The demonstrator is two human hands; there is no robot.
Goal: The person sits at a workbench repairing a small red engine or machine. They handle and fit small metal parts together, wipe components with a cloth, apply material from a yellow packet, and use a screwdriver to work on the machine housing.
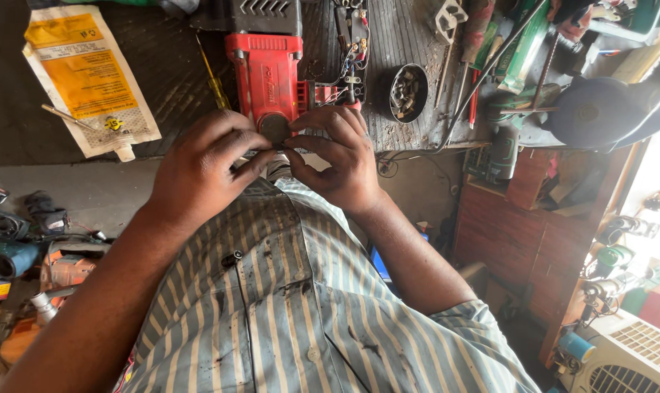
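At the worktop's (pixel 162 80) near edge, we pinch one small dark part (pixel 275 129) between our two hands, left hand (pixel 202 167) and right hand (pixel 337 156), fingers closed narrowly, against one red power tool (pixel 264 73).

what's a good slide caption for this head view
Both hands pinch a small part beside a red power tool on a cluttered workbench.

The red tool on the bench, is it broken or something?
It looks taken apart. The red power tool lies on the bench with loose wires and small parts showing beside it. The left hand and right hand meet at its near end.
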